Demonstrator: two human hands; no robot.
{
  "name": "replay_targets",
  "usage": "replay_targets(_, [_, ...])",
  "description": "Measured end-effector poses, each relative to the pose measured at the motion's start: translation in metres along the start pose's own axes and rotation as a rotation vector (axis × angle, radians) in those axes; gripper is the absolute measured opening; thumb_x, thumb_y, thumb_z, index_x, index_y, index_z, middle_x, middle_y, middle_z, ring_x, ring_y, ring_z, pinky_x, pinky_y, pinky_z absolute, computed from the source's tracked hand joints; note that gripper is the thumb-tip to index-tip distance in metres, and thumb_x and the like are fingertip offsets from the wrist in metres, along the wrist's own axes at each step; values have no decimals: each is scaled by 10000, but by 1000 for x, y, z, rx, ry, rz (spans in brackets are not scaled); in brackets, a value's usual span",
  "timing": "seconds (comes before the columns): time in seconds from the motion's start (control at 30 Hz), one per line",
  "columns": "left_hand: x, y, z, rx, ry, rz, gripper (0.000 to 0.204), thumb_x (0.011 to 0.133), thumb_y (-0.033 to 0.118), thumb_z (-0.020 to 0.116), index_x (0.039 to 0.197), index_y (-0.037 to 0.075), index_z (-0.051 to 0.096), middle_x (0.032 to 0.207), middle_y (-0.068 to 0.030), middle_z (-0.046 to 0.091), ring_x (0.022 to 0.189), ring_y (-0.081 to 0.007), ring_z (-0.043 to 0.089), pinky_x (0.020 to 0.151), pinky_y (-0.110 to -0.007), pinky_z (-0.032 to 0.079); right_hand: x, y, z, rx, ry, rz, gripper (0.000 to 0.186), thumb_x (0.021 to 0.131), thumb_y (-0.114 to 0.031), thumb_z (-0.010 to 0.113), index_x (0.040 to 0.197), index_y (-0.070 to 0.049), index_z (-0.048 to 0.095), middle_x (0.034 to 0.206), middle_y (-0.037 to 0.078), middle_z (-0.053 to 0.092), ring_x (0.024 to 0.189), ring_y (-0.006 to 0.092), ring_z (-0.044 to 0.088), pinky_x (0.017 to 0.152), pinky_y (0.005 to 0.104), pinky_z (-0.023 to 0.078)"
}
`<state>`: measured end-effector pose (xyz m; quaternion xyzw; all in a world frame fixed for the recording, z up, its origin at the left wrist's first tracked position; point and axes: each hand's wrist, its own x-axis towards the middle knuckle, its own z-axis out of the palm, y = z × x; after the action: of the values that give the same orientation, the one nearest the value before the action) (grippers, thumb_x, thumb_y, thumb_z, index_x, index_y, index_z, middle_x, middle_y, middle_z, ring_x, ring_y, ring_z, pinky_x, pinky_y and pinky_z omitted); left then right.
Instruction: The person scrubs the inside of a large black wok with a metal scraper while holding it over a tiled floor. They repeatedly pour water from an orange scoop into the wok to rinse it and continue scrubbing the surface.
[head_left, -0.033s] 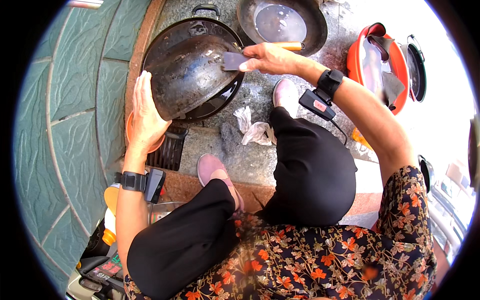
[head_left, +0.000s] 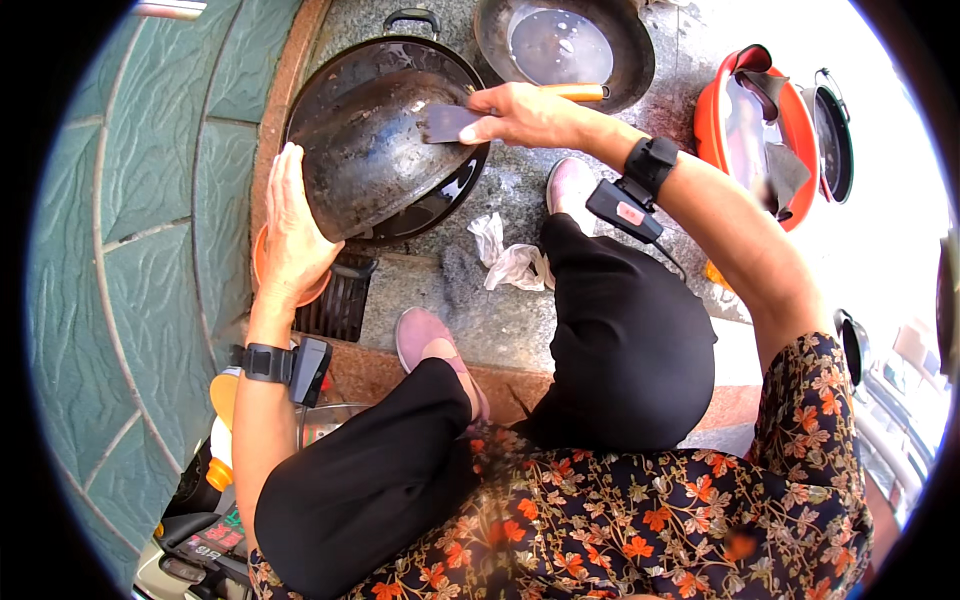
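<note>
A dark, worn wok is tilted, its rounded underside turned up, over a larger black pan with water in it. My left hand grips the wok's rim at the near left, thumb and fingers on either side of the edge. Pinched in my right hand is a flat grey scraper, its blade against the underside near the upper right. An orange-brown wooden handle sticks out beyond my right hand; which pan it belongs to I cannot tell.
Another wok with cloudy water stands at the far middle. An orange basin with dark sheets and water is at the right, beside a black pan. Crumpled white plastic lies between my feet. A drain grate is near my left wrist.
My right hand and the scraper have slid a little to the left over the wok's underside. The left hand and the wok stay in place.
</note>
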<state>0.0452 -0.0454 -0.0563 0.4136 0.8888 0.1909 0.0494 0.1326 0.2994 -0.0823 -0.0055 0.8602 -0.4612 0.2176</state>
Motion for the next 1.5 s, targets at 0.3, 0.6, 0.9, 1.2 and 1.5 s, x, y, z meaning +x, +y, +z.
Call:
replay_targets(0.3, [1,0,0,4,-8,-18,1082,726,178,843,1572,-1,192,1598,-242,278,1498,-401,264,1254,-479,217,-6,-8,-21,144,-125,255,440,974,-504,648,1068,-76,609,578,-31,377,448,88,384,391,286,296])
replay_targets(0.6, [-1,3,-4,11,-14,-23,1020,762,172,821,1560,-5,211,1581,-254,295,1494,-408,263,1250,-483,224,5,19,-9,-159,303,-187,740,922,-390,715,1531,-103,408,1191,259,673,1097,355,668,981,450,488])
replay_targets(0.9, [1,4,-2,6,-13,-35,1019,768,170,821,1564,2,207,1582,-253,292,1492,-409,269,1249,-482,233,-64,30,18,-16,21,-88,523,1056,-315,508,1547,-167,407,1393,173,604,1270,353,588,1056,405,473])
replay_targets(1.2, [-1,3,-4,25,-31,-29,1018,765,160,823,1563,1,211,1574,-257,307,1486,-416,280,1247,-482,233,-23,38,16,-213,178,-378,451,1028,-307,563,1465,-199,534,964,189,714,893,382,688,794,463,531])
replay_targets(1.5, [2,7,0,49,-30,-31,1007,778,181,819,1557,-10,211,1584,-265,291,1489,-419,273,1247,-480,234,-25,35,14,-418,236,-355,456,1018,-368,560,1452,-228,555,898,137,716,759,331,701,684,437,558])
